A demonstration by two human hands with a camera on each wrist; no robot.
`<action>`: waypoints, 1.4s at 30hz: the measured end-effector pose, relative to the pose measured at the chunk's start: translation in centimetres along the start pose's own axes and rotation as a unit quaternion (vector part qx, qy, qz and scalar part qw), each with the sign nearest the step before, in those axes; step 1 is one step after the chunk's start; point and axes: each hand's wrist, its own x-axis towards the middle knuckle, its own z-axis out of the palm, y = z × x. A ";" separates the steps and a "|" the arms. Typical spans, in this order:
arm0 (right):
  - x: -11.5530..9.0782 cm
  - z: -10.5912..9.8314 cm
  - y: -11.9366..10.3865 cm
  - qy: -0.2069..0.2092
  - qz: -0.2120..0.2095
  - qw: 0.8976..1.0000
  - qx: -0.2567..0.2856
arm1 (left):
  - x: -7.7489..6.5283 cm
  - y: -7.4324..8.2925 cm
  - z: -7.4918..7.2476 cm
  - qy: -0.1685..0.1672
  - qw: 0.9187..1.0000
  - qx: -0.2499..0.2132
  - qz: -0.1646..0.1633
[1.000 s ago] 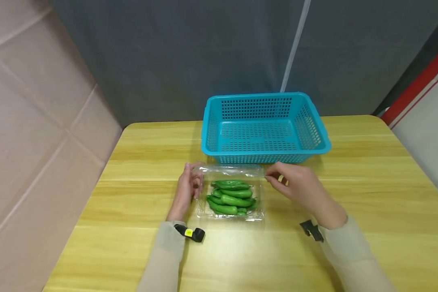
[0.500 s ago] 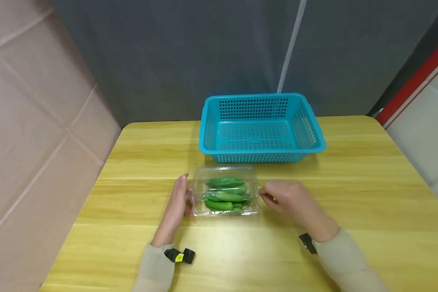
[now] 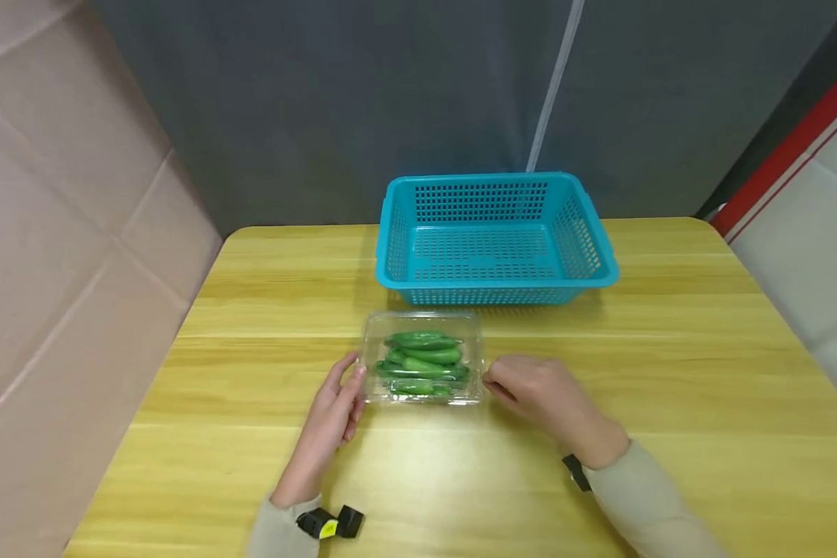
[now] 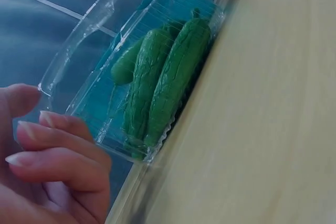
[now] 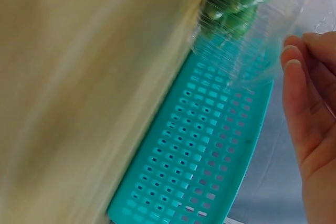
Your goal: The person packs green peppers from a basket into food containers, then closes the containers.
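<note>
A clear plastic clamshell box [image 3: 421, 318] stands on the table in the head view, with several long green peppers [image 3: 424, 364] inside. Its lid [image 4: 65, 61] is tilted over the peppers, its free edge still raised in the left wrist view. At the box's left side my left hand [image 3: 331, 411] has thumb and fingertips on the lid's corner, the other fingers curled beside the wall. On the opposite side my right hand [image 3: 544, 399] pinches the lid's edge between thumb and fingers. Its fingertips [image 5: 292, 51] show at the thin plastic in the right wrist view.
Just behind the box sits a blue perforated plastic basket [image 3: 495, 294] with nothing in it. The wooden table [image 3: 683, 349] has rounded far corners. A dark curtain [image 3: 321, 116] hangs behind it, and a pale padded wall [image 3: 63, 232] flanks the left.
The raised lid has swung forward and down over the peppers. Both hands have come nearer to the person, the right one following the lid's edge. The box appears slightly farther left.
</note>
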 end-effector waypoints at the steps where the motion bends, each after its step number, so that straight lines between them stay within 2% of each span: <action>1: 0.0 0.2 0.0 -0.003 0.000 1.000 0.002 | 0.0 0.0 0.0 0.001 1.000 -0.010 -0.001; 6: -0.3 0.7 0.0 0.005 0.004 1.000 0.013 | 0.3 0.1 0.0 -0.008 0.999 -0.035 -0.010; 10: -0.6 0.9 0.1 -0.011 0.025 0.999 0.025 | 0.4 0.2 0.0 -0.007 0.999 -0.042 -0.013; 13: -0.7 0.9 0.0 -0.038 0.086 0.994 0.052 | 0.4 0.1 0.1 -0.004 0.999 -0.045 -0.014; 15: -0.6 1.0 -0.1 -0.064 0.158 0.981 0.087 | 0.4 0.0 0.1 -0.001 0.999 -0.047 -0.015; 16: -0.6 1.0 -0.2 -0.076 0.201 0.970 0.111 | 0.4 -0.1 0.1 0.000 0.999 -0.049 -0.016; 17: -0.6 1.0 -0.3 -0.087 0.247 0.955 0.139 | 0.4 -0.2 0.2 0.002 0.999 -0.050 -0.016; 18: -0.6 1.0 -0.4 -0.098 0.294 0.935 0.170 | 0.4 -0.3 0.2 0.004 0.998 -0.053 -0.016; 19: -0.6 1.0 -0.5 -0.108 0.334 0.913 0.206 | 0.4 -0.4 0.2 0.005 0.998 -0.055 -0.015; 21: -0.7 1.1 -0.6 -0.124 0.395 0.863 0.289 | 0.4 -0.5 0.3 0.006 0.998 -0.057 -0.013; 24: -1.0 1.3 -0.6 -0.149 0.430 0.794 0.402 | 0.4 -0.7 0.4 0.004 0.998 -0.059 -0.009; 26: -0.9 1.3 -0.8 -0.171 0.428 0.758 0.461 | 0.4 -0.9 0.4 0.002 0.998 -0.058 -0.008; 30: -1.0 1.6 -0.7 -0.196 0.410 0.714 0.532 | 0.4 -1.0 0.4 -0.002 0.998 -0.063 -0.011; 36: -1.7 2.7 -0.3 -0.188 0.401 0.661 0.606 | 0.4 -1.1 0.5 -0.019 0.998 -0.061 -0.008; 38: -1.8 2.8 -0.3 -0.177 0.403 0.648 0.622 | 0.5 -1.3 0.6 -0.028 0.998 -0.062 0.000; 42: -2.0 3.0 -0.3 -0.146 0.412 0.632 0.640 | 1.0 -2.0 0.5 -0.044 0.997 -0.068 0.017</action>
